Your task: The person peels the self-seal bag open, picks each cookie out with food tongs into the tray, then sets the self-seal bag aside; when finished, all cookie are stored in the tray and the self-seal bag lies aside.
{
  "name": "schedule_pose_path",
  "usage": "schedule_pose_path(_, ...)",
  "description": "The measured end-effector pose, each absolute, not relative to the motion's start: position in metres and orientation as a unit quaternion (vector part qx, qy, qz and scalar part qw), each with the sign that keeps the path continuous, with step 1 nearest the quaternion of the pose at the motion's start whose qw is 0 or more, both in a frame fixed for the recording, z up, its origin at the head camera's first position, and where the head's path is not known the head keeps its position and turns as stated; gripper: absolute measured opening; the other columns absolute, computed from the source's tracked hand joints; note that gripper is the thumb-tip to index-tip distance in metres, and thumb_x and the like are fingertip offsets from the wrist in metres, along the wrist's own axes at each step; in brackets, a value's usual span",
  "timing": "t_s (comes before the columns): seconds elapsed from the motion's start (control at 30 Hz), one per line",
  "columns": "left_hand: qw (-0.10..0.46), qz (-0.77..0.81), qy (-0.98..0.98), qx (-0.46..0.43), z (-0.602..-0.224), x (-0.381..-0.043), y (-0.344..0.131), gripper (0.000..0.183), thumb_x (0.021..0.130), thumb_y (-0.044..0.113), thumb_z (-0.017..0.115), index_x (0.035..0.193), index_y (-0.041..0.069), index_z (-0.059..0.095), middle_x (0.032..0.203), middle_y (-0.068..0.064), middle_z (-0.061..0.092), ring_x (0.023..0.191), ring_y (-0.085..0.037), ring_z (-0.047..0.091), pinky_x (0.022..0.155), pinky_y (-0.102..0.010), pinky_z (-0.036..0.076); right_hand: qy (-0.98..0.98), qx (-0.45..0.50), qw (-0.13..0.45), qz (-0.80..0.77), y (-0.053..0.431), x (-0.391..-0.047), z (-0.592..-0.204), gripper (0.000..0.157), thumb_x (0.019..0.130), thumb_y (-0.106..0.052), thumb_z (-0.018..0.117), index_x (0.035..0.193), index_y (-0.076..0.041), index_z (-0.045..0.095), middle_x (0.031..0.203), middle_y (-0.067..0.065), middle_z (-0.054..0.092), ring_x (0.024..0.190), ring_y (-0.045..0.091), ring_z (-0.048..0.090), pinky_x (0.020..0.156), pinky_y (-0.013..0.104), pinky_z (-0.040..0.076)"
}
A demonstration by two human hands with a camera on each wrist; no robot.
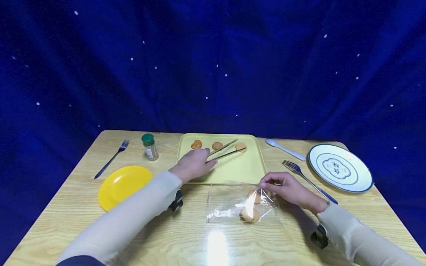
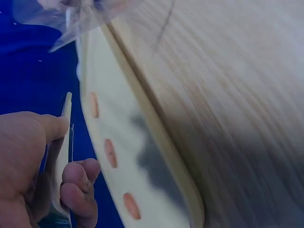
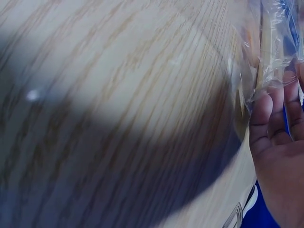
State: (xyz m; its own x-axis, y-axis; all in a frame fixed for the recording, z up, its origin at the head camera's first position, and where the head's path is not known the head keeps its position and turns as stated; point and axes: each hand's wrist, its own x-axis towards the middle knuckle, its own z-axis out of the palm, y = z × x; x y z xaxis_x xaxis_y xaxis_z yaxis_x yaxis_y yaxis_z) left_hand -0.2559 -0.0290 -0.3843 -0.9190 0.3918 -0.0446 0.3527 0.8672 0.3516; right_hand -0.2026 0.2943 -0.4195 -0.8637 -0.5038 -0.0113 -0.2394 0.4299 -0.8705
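My left hand (image 1: 194,162) holds a pair of metal tongs (image 1: 226,154) over the pale yellow tray (image 1: 239,170). The tongs' arms are spread, and one tip overlaps a round cookie (image 1: 241,147) at the tray's right. Farther left on the tray lie another cookie (image 1: 217,145) and a browner, pretzel-like one (image 1: 196,144). With thumb and fingers my right hand (image 1: 289,188) pinches the upper right edge of a clear plastic bag (image 1: 223,203). Cookies (image 1: 249,214) show inside the bag, in front of the tray. The left wrist view shows the tongs (image 2: 68,111) between thumb and fingers.
A yellow plate (image 1: 124,184), a green-capped shaker (image 1: 149,147) and a fork (image 1: 111,159) are on the left. To the right lie a light spoon (image 1: 285,149), another fork (image 1: 309,181) and a white, blue-rimmed plate (image 1: 341,168). A blue curtain (image 1: 213,66) hangs behind the table.
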Motion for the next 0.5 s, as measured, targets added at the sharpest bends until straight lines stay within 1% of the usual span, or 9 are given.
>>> schedule_pose_path(0.07, 0.050, 0.172, 0.963, 0.203, -0.380, -0.249, -0.039, 0.045, 0.098, 0.045, 0.051, 0.113, 0.004, 0.061, 0.074, -0.001, 0.059, 0.057, -0.014, 0.051, 0.058, -0.031, 0.044, 0.836, -0.222, 0.136, -0.483, 0.295, -0.202, -0.420, 0.013, 0.095, -0.020, 0.062, 0.096, -0.009, 0.069, 0.086, 0.010, 0.064, 0.067, 0.008, 0.053, 0.055, 0.027, 0.047)
schedule_pose_path(0.13, 0.051, 0.180, 0.960, 0.206, -0.373, -0.240, -0.050, 0.046, 0.098, 0.046, 0.051, 0.114, 0.004, 0.060, 0.073, -0.004, 0.060, 0.053, -0.013, 0.049, 0.055, -0.031, 0.043, 0.836, -0.225, 0.135, -0.481, 0.296, -0.202, -0.421, 0.014, 0.095, -0.020, 0.061, 0.097, -0.009, 0.069, 0.087, 0.008, 0.065, 0.068, 0.009, 0.054, 0.056, 0.027, 0.047)
schedule_pose_path(0.2, 0.045, 0.180, 0.960, 0.211, -0.365, -0.230, -0.061, 0.045, 0.098, 0.047, 0.052, 0.114, 0.005, 0.059, 0.078, -0.004, 0.064, 0.052, -0.011, 0.047, 0.056, -0.029, 0.043, 0.836, -0.225, 0.135, -0.482, 0.297, -0.203, -0.420, 0.014, 0.096, -0.020, 0.061, 0.097, -0.009, 0.069, 0.088, 0.005, 0.066, 0.069, 0.009, 0.055, 0.058, 0.027, 0.048)
schedule_pose_path(0.27, 0.049, 0.186, 0.957, 0.215, -0.357, -0.218, -0.074, 0.046, 0.098, 0.046, 0.052, 0.116, 0.005, 0.059, 0.074, -0.005, 0.063, 0.049, -0.010, 0.045, 0.053, -0.028, 0.042, 0.835, -0.222, 0.137, -0.484, 0.298, -0.203, -0.420, 0.013, 0.096, -0.020, 0.061, 0.098, -0.009, 0.068, 0.088, 0.002, 0.066, 0.070, 0.010, 0.056, 0.059, 0.027, 0.049)
schedule_pose_path(0.3, 0.049, 0.189, 0.956, 0.218, -0.353, -0.212, -0.080, 0.045, 0.097, 0.046, 0.053, 0.116, 0.005, 0.059, 0.071, -0.004, 0.062, 0.048, -0.009, 0.043, 0.051, -0.028, 0.041, 0.834, -0.220, 0.139, -0.486, 0.298, -0.202, -0.419, 0.013, 0.096, -0.019, 0.061, 0.098, -0.009, 0.068, 0.088, 0.002, 0.066, 0.070, 0.010, 0.056, 0.059, 0.027, 0.049)
schedule_pose_path(0.37, 0.046, 0.192, 0.954, 0.226, -0.345, -0.201, -0.094, 0.042, 0.097, 0.045, 0.054, 0.115, 0.007, 0.060, 0.065, 0.002, 0.056, 0.047, -0.007, 0.041, 0.049, -0.025, 0.037, 0.834, -0.214, 0.142, -0.489, 0.298, -0.202, -0.418, 0.013, 0.096, -0.020, 0.061, 0.098, -0.009, 0.068, 0.088, 0.001, 0.066, 0.070, 0.010, 0.056, 0.060, 0.027, 0.049)
schedule_pose_path(0.43, 0.054, 0.205, 0.949, 0.235, -0.338, -0.190, -0.109, 0.036, 0.097, 0.043, 0.055, 0.110, 0.010, 0.061, 0.056, 0.005, 0.044, 0.044, -0.006, 0.036, 0.044, -0.024, 0.031, 0.833, -0.209, 0.144, -0.492, 0.298, -0.201, -0.418, 0.014, 0.096, -0.020, 0.061, 0.098, -0.008, 0.068, 0.087, 0.002, 0.065, 0.070, 0.010, 0.056, 0.059, 0.027, 0.049)
schedule_pose_path(0.5, 0.057, 0.210, 0.944, 0.248, -0.333, -0.181, -0.124, 0.031, 0.097, 0.043, 0.056, 0.103, 0.013, 0.061, 0.055, 0.008, 0.038, 0.044, -0.005, 0.033, 0.043, -0.022, 0.028, 0.833, -0.205, 0.145, -0.494, 0.298, -0.200, -0.419, 0.014, 0.096, -0.020, 0.061, 0.098, -0.008, 0.068, 0.086, 0.003, 0.064, 0.069, 0.011, 0.056, 0.059, 0.027, 0.049)
